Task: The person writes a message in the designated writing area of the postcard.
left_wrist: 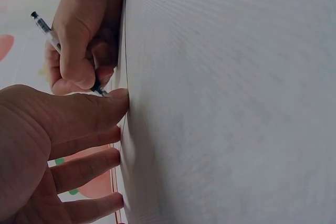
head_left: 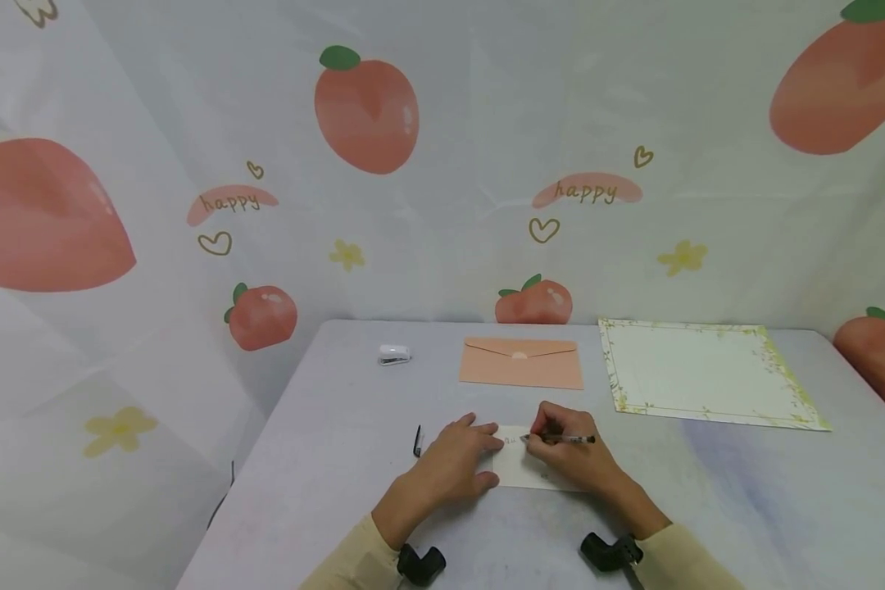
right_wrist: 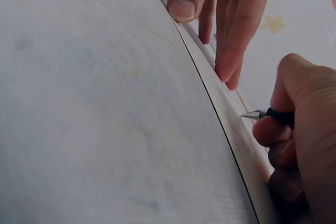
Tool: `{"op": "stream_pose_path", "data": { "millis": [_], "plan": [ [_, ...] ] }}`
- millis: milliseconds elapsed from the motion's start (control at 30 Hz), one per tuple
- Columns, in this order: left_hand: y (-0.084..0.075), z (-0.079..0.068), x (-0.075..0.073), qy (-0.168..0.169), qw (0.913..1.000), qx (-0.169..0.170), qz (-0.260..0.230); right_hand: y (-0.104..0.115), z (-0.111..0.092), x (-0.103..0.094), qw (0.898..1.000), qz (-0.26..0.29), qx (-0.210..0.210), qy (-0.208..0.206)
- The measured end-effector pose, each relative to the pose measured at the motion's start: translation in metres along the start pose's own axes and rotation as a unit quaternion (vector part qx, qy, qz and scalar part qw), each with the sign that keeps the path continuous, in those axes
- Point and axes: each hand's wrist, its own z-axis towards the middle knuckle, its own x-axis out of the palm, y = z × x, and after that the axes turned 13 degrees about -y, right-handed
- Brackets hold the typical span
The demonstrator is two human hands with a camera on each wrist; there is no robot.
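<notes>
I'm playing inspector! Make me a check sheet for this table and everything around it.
Surface: pale tabletop, bluish patch toward the right.
Job's things: pen, its tip at a small white card with some writing.
Clutter: peach envelope, flower-bordered sheet, probably a mini stapler, perhaps a pen cap.
Hands: left hand rests at the card's left side; right hand grips the pen.
Cables: thin dark line by the table's left edge, maybe a cable.
Surroundings: white backdrop with fruit prints and "happy" lettering.

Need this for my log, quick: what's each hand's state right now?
Left hand: open, resting on the white card.
Right hand: closed, holding a pen.
</notes>
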Motion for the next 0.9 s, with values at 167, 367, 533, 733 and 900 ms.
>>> {"op": "stream_pose_path", "data": {
  "millis": [167,367,533,733,900],
  "plan": [
    [0.001,0.0,0.001,-0.004,1.0,0.005,-0.001,-0.001,0.0,0.0,1.0,-0.004,-0.019,0.003],
    [0.017,0.004,0.023,-0.017,0.9997,0.012,-0.011,-0.001,0.0,-0.002,1.0,-0.001,-0.023,-0.008],
    [0.021,0.005,0.03,-0.021,0.9997,0.012,-0.01,-0.002,0.0,-0.001,1.0,0.003,-0.019,0.001],
    [-0.001,0.001,0.0,0.007,0.9999,-0.009,0.002,-0.002,0.001,-0.001,1.0,0.003,-0.026,0.003],
    [0.0,0.0,0.001,0.001,1.0,-0.005,0.004,-0.001,0.001,0.0,1.0,0.002,-0.016,-0.005]
  ]
}}
